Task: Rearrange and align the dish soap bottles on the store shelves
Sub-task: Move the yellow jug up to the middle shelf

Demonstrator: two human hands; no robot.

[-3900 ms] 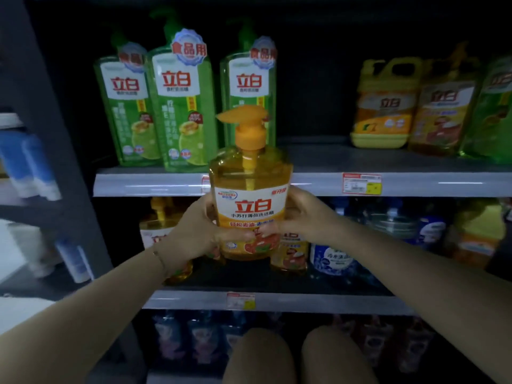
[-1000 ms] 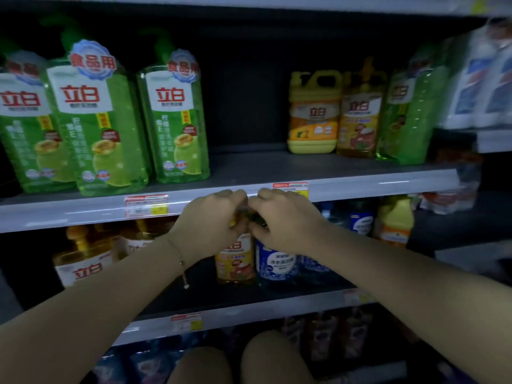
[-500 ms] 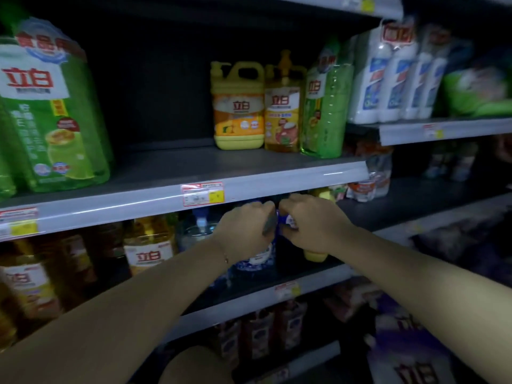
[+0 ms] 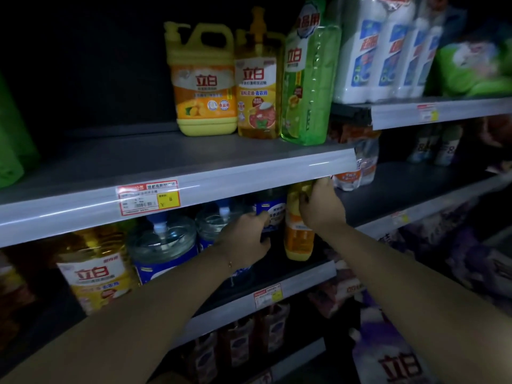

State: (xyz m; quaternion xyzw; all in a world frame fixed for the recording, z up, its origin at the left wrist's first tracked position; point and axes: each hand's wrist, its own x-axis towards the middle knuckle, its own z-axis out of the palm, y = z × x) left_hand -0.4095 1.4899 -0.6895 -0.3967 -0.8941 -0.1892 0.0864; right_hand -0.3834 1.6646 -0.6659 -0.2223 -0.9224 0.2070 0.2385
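Both arms reach under the grey metal shelf edge (image 4: 249, 173). The left hand (image 4: 243, 236) curls around a clear blue-labelled bottle (image 4: 271, 210). The right hand (image 4: 322, 209) grips the upright yellow-orange plastic soap bottle (image 4: 299, 239) just beside it.

Yellow jug (image 4: 204, 79), amber bottle (image 4: 257, 87), green bottle (image 4: 307, 87), grey shelf (image 4: 116, 164)

Upper grey shelf (image 4: 194, 162): I log a yellow jug (image 4: 203, 87), an amber pump bottle (image 4: 257, 92) and a green bottle (image 4: 307, 87) upright, side by side near its right end, with a price tag (image 4: 148, 198) on the front rail. Lower shelf (image 4: 307, 279), left to right: I read a yellow-labelled bottle (image 4: 94, 275), two clear jugs (image 4: 163, 245) with blue bands, a blue-labelled bottle (image 4: 270, 212) and an orange bottle (image 4: 299, 239), all upright. The higher shelf at right (image 4: 457, 110) carries white bottles (image 4: 374, 51), packed close.
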